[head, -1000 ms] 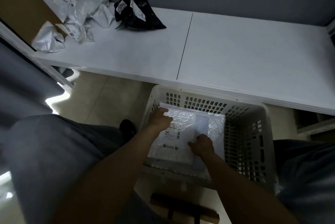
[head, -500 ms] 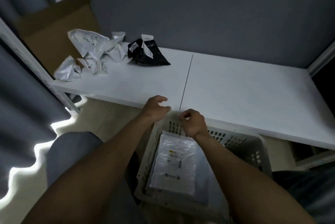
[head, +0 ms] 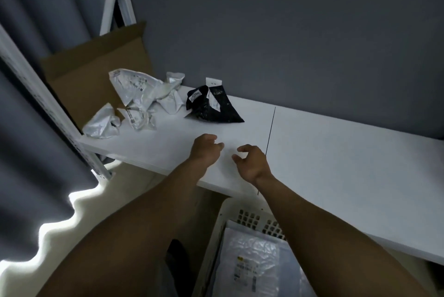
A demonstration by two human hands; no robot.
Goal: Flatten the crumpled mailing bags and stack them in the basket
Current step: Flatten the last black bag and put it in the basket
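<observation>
Flat bags (head: 257, 265) in basket (head: 249, 217); black bag (head: 211, 106), white crumpled bags (head: 137, 97) (several) waiting on shelf (head: 336, 152). My left hand (head: 204, 150), right hand (head: 252, 164) empty, fingers loosely curled.

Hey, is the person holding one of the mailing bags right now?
No, the left hand and the right hand are both empty above the white table, apart from the crumpled bags.
</observation>
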